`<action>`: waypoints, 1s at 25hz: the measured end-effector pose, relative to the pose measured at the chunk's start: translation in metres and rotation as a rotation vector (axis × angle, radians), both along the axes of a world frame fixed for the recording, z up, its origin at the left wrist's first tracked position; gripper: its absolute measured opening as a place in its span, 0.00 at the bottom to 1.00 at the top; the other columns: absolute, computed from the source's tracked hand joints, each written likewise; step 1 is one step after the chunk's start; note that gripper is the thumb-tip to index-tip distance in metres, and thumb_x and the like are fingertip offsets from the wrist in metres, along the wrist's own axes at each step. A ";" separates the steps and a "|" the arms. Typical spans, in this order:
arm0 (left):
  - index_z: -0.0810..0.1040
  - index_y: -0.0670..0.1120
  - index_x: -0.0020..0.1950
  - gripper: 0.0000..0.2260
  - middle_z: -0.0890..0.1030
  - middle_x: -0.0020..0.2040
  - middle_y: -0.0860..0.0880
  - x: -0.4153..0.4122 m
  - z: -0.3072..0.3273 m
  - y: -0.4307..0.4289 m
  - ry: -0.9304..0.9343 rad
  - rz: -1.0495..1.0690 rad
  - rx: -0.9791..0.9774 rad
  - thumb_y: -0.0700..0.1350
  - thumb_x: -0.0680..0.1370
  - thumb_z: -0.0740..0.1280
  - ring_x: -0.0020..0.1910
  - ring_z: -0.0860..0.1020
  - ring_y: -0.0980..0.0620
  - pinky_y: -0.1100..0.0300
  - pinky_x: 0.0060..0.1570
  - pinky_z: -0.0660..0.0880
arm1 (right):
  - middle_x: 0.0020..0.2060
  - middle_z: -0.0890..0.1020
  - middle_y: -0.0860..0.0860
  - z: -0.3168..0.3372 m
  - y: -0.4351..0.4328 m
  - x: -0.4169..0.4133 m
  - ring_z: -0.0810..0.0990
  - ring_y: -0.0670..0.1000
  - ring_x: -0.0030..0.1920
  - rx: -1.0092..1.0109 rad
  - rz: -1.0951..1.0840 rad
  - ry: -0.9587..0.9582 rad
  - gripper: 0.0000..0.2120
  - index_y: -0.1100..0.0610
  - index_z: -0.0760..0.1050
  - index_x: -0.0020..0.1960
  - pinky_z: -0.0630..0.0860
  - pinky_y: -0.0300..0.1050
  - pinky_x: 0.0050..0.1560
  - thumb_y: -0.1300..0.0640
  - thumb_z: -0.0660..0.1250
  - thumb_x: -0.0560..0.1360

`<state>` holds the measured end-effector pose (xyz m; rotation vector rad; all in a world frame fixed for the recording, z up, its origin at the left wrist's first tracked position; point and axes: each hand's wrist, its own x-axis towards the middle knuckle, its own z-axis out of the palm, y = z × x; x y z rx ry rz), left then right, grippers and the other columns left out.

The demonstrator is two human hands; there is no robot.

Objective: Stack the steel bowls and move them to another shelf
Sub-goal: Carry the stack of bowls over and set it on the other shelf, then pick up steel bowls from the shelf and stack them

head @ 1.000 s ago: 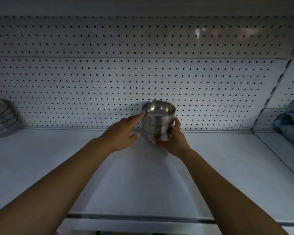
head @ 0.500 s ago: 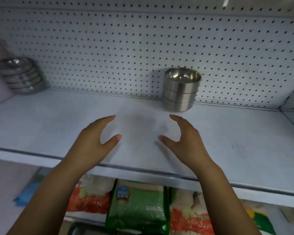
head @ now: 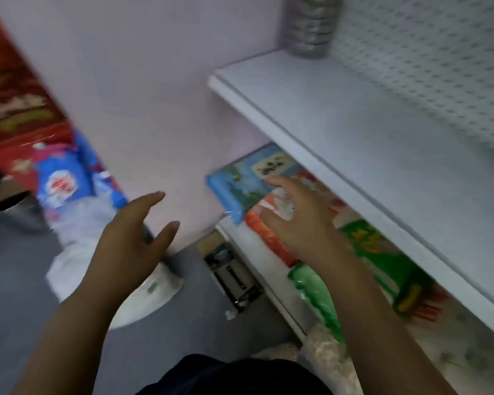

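A blurred stack of steel bowls stands at the left end of the white shelf, at the top of the view against the pegboard. My left hand hangs open in front of the pale side panel, well below the shelf. Over the packets on the lower shelf, my right hand is also open, fingers spread, holding nothing. The stack of bowls I set down is out of view.
Blue, orange and green food packets fill the lower shelf under my right hand. A pale end panel closes the shelf on the left. White sacks and red and blue bags lie on the grey floor.
Both hands let go of the bowl stack and drew back. My view has swung down and left, and the hands dropped below the shelf edge.
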<state>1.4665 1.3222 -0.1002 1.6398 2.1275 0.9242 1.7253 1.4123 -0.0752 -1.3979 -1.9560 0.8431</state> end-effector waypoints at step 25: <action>0.72 0.52 0.75 0.25 0.76 0.72 0.51 -0.382 0.085 -0.497 0.228 1.674 0.104 0.54 0.79 0.70 0.73 0.71 0.49 0.52 0.70 0.67 | 0.65 0.80 0.46 0.050 -0.309 -0.732 0.76 0.45 0.67 0.116 1.599 0.178 0.22 0.51 0.78 0.69 0.68 0.30 0.63 0.50 0.76 0.77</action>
